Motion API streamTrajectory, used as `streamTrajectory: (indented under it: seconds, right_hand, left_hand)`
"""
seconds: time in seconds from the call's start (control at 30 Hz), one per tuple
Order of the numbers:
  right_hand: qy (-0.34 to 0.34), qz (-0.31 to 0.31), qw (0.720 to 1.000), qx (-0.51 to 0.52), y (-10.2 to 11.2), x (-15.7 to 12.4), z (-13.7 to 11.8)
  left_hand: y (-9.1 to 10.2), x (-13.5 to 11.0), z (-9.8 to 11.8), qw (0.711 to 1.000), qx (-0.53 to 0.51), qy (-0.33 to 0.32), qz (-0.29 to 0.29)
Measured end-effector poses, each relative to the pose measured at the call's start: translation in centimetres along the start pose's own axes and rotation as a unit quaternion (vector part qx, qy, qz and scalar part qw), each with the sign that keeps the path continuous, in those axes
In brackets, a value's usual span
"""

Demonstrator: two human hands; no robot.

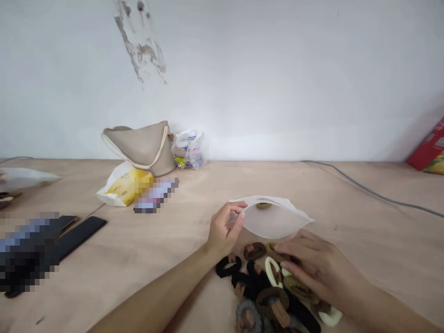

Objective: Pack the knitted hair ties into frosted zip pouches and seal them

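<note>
My left hand (225, 230) pinches the rim of a translucent white plastic bag (275, 218) and holds its mouth open above the wooden table (166, 245). One brown hair tie (263, 205) shows inside the bag. My right hand (321, 268) lies on a pile of hair ties (267, 289) just below the bag, fingers curled over brown, black and cream ones. Whether those fingers grip a tie is hidden.
A beige handbag (142, 145) stands by the wall with a clear wrapped packet (189, 149) beside it and a yellow-and-white bag (121, 187) in front. A black flat device (81, 233) lies at the left. A grey cable (374, 194) crosses the right side; a red box (428, 148) leans at the far right.
</note>
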State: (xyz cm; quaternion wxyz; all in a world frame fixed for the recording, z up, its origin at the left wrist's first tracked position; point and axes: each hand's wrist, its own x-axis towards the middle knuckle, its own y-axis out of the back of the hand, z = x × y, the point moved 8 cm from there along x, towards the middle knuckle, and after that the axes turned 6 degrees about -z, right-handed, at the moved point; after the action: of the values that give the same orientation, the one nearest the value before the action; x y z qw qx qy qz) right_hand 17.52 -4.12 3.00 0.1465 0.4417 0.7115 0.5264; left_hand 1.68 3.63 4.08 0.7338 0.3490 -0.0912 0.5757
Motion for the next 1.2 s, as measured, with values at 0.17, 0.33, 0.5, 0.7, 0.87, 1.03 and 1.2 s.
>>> streamTrajectory:
  seconds: [0.17, 0.33, 0.5, 0.7, 0.87, 1.03, 1.2]
  right_hand:
    - [-0.011, -0.004, 1.0, -0.024, -0.4, 0.8, -0.1]
    - [0.079, 0.072, 0.992, -0.064, 1.6, -0.2, -2.1]
    - [0.113, 0.209, 0.964, -0.117, 4.5, -1.0, -2.5]
    - [0.019, 0.068, 0.997, 0.001, 2.4, -2.1, 0.4]
    - [0.017, -0.04, 0.999, -0.021, -0.2, -2.7, 1.6]
    - [0.091, 0.048, 0.988, -0.115, 1.9, -3.3, 0.3]
    - [0.179, 0.16, 0.946, -0.219, 3.7, -3.4, -1.4]
  left_hand:
    - [0.2, 0.0, 0.0, 1.0, -0.002, 0.004, 0.014]
    - [0.2, 0.0, -0.1, 1.0, -0.001, -0.009, 0.027]
    - [0.2, -0.1, 0.4, 0.999, 0.008, -0.033, 0.035]
    - [0.3, 0.0, 0.7, 0.999, 0.014, -0.041, 0.032]
    - [0.3, -0.1, 0.4, 0.998, 0.01, -0.042, 0.034]
    - [0.3, -0.2, 0.3, 0.999, 0.011, -0.038, 0.036]
    - [0.4, -0.2, 0.4, 0.999, 0.013, -0.039, 0.035]
